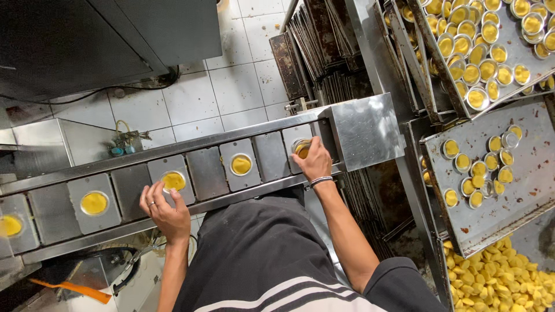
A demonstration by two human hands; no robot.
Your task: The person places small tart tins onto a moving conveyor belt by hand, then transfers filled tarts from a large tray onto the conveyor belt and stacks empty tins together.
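Observation:
A metal conveyor (202,170) carries square plates, several holding small round tins of yellow dough. My right hand (314,160) is closed on a dough-filled tin (301,148) at the plate nearest the machine's steel housing (364,130). My left hand (163,208) rests with fingers spread at the edge of a plate, its fingertips beside another filled tin (173,181). More filled tins sit further along, one in the middle (241,164) and one to the left (94,203).
A metal tray (520,190) at right holds several filled tins. Above it a fuller tray (503,52) sits in a rack. A heap of yellow dough pieces (503,283) lies bottom right. Stacked dark baking trays (324,46) stand behind the conveyor on a tiled floor.

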